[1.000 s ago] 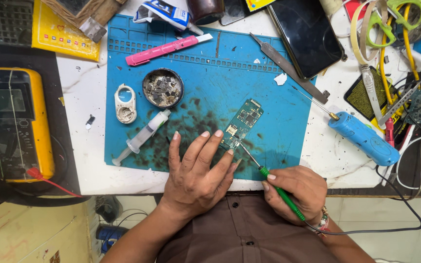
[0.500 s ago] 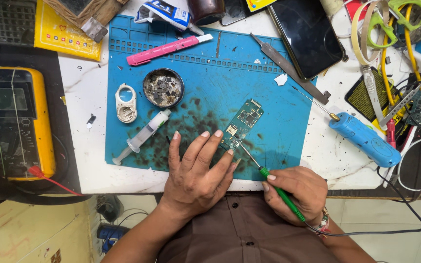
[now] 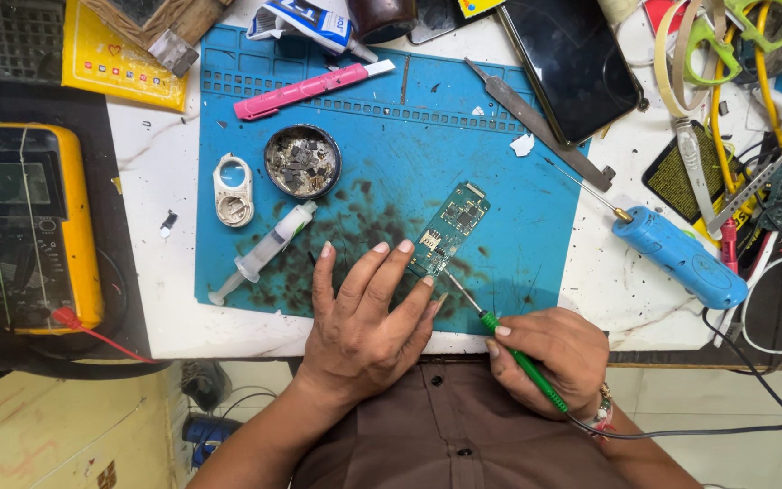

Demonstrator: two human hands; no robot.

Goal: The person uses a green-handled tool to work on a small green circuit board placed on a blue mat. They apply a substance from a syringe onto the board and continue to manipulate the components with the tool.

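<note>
A small green circuit board (image 3: 450, 226) lies tilted on a stained blue work mat (image 3: 500, 199). My left hand (image 3: 364, 317) rests flat on the mat with fingers spread, its fingertips pressing on the board's near end. My right hand (image 3: 549, 349) grips a green-handled soldering iron (image 3: 509, 349) like a pen. The iron's metal tip points up-left and meets the board's lower edge beside my left fingers. A cable runs from the iron off to the right.
On the mat: a syringe (image 3: 264, 252), a round tin of metal scraps (image 3: 301, 161), a white ring part (image 3: 232, 190), a pink knife (image 3: 309, 89), tweezers (image 3: 536, 122). A yellow multimeter (image 3: 24, 226) stands left; a blue tool (image 3: 681, 258), a phone (image 3: 572, 63) and tangled cables sit right.
</note>
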